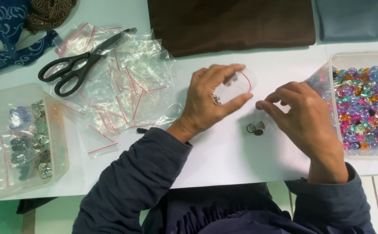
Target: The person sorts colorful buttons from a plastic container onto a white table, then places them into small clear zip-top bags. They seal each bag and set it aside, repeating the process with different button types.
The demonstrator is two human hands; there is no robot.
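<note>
My left hand [208,102] holds a small clear zip bag [236,86] with a red strip, its mouth spread between thumb and fingers above the white table. My right hand [304,117] sits just right of the bag with thumb and forefinger pinched together near its opening; whether a piece is between them is too small to tell. Three small dark round buttons [255,128] lie on the table between my hands, below the bag.
Black scissors [74,67] rest on a heap of empty clear zip bags [124,82] at left. A clear tub [22,138] of filled bags stands at the left edge. At right a clear tub [364,108] holds several colourful beads. Brown cloth [230,24] lies at the back.
</note>
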